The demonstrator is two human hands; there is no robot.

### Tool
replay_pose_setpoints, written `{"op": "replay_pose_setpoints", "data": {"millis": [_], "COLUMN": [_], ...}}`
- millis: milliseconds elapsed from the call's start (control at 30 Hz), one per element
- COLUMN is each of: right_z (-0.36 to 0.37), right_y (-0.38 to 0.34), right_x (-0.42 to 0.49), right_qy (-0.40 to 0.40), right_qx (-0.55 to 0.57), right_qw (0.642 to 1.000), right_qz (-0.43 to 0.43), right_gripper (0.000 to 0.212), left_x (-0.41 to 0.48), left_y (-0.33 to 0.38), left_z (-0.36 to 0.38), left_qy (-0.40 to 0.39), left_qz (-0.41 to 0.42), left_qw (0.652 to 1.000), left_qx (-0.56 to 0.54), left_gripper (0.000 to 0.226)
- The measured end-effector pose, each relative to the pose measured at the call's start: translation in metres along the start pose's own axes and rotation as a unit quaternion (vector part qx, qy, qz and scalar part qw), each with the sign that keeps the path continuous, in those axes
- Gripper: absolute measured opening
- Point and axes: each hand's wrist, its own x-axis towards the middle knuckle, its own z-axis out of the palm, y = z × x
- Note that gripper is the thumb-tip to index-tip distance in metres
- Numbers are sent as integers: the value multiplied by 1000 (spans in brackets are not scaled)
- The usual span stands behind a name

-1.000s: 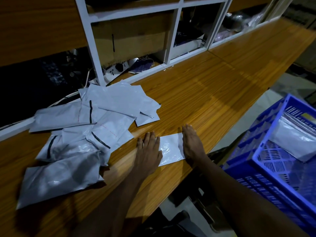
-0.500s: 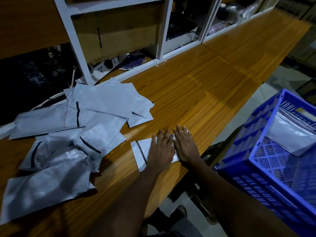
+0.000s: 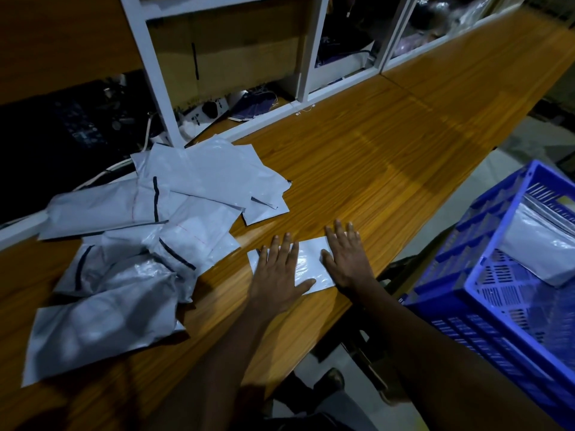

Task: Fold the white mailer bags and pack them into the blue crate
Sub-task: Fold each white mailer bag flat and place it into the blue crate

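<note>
Two wide, flat grips, left grip (image 3: 278, 275) and right grip (image 3: 348, 259), pin the folded bag (image 3: 308, 259); we should smooth creases outward.

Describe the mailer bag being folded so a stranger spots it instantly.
On the long wooden counter, look near the front edge, between the loose pile of mailer bags and the blue crate. The folded mailer bag lies there, pressed flat by the left hand and right hand. Unlike the pile, it is one small neat rectangle.
</note>
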Motion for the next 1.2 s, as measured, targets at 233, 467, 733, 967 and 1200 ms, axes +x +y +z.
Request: {"op": "replay_pose_setpoints", "data": {"millis": [233, 467, 733, 967, 1200], "right_z": [1, 1, 1, 25, 23], "right_y": [-2, -7, -47, -56, -25], "right_x": [-3, -16, -17, -20, -12], "right_qy": [-3, 3, 85, 79, 58], "right_qx": [-35, -37, 22, 9, -8], "right_qw": [998, 994, 989, 981, 988], "right_qz": [48, 101, 115, 175, 140], "right_gripper": [79, 85, 72, 73, 86], "left_x": [-19, -31, 1, 5, 3], "left_y": [-15, -21, 32, 50, 31], "left_z": [-2, -17, -22, 0, 4], "left_qy": [-8, -8, 34, 0, 42], "left_qz": [-12, 11, -60, -96, -65], "left_qw": [1000, 999, 997, 995, 997], "left_qx": [9, 46, 36, 7, 1], "left_gripper": [99, 83, 51, 73, 69]}}
